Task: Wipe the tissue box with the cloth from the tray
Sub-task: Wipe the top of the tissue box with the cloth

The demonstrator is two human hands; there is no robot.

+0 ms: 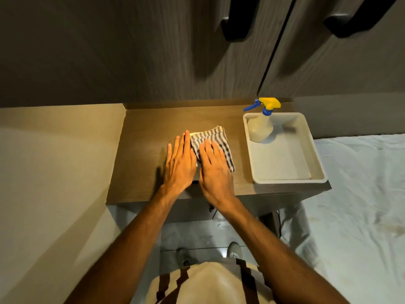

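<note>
A striped cloth (213,137) lies draped over the tissue box (195,134) in the middle of the small wooden table; only a thin pale edge of the box shows beside the cloth. My right hand (215,170) lies flat on the cloth, fingers spread, pressing it onto the box. My left hand (179,161) rests flat against the box's left side, fingers straight and together. The white tray (315,154) stands at the table's right end, apart from both hands.
A spray bottle (262,126) with a yellow and blue head stands in the tray's far left corner. Cabinet doors with dark handles rise behind the wooden table (142,154). A bed with a white sheet (361,194) lies to the right, a beige wall to the left.
</note>
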